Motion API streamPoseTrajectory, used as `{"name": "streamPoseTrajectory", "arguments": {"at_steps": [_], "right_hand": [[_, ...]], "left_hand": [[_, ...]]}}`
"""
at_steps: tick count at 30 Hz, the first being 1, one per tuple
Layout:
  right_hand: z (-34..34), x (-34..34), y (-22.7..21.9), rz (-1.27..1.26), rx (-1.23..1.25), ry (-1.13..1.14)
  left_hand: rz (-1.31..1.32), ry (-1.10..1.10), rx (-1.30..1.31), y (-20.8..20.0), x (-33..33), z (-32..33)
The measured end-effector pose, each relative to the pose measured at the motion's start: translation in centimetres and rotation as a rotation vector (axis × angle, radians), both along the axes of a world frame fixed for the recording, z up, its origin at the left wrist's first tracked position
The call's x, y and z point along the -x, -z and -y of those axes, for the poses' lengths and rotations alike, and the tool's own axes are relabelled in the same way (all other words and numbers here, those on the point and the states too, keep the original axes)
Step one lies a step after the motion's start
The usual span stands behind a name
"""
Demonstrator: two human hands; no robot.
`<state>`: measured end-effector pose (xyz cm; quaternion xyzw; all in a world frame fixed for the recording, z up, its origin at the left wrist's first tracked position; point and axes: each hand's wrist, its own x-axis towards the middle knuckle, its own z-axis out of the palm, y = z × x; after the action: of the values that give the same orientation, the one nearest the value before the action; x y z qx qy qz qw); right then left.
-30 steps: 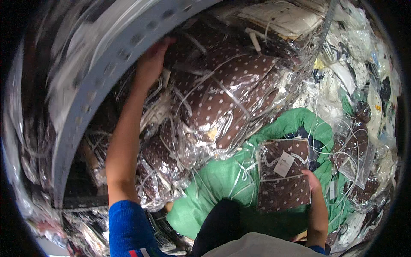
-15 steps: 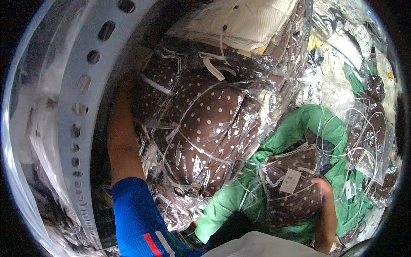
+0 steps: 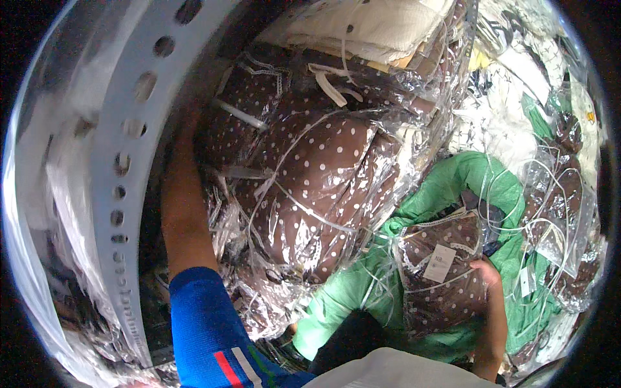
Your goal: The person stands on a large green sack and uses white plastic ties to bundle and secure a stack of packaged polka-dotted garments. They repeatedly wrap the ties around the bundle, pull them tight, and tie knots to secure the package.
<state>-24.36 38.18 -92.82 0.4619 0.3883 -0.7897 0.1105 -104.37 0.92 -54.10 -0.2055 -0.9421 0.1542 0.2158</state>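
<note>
My left hand (image 3: 189, 124) reaches into the dark gap at the left, beside a large pile of plastic-wrapped brown polka-dot garments (image 3: 310, 168). Shadow swallows its fingers, so what they touch is hidden. At the lower right, my right hand (image 3: 486, 274) grips the side edge of a smaller brown polka-dot garment bundle (image 3: 446, 304). That bundle has pale lace trim, a white tag (image 3: 439, 262) and thin cord around it. It lies within a rumpled green plastic sack (image 3: 336, 310).
A pale perforated metal strip (image 3: 119, 194) curves down the left side. Folded cream garments (image 3: 381, 26) lie at the top. White patterned clothes (image 3: 485, 123) and more bagged brown dotted garments (image 3: 563, 213), crossed by loose white cords, fill the right.
The view has shifted slightly, with the metal strip a little farther right. The tagged bundle sits slightly higher, my right hand still at its edge. My left arm stays in the gap.
</note>
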Motion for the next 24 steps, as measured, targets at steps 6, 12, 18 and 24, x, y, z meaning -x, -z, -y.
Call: {"name": "streamPoseTrajectory", "arguments": {"at_steps": [6, 12, 18, 24], "right_hand": [[0.9, 1.6, -1.4, -0.143, 0.093, -0.049], [-1.0, -1.3, 2.4, -0.128, 0.155, 0.066], [1.9, 0.9, -10.0, -0.224, 0.023, -0.175], [4.8, 1.0, -19.4, -0.474, -0.325, -0.435]], "left_hand": [[-0.117, 0.118, 0.010, -3.7, -6.7, 3.3], [0.100, 0.530, -0.881, -2.5, -35.0, -4.9], [0.791, 0.579, -0.681, -1.6, -60.0, 2.1], [1.516, 0.296, -0.834, 8.3, -70.8, 7.3]]}}
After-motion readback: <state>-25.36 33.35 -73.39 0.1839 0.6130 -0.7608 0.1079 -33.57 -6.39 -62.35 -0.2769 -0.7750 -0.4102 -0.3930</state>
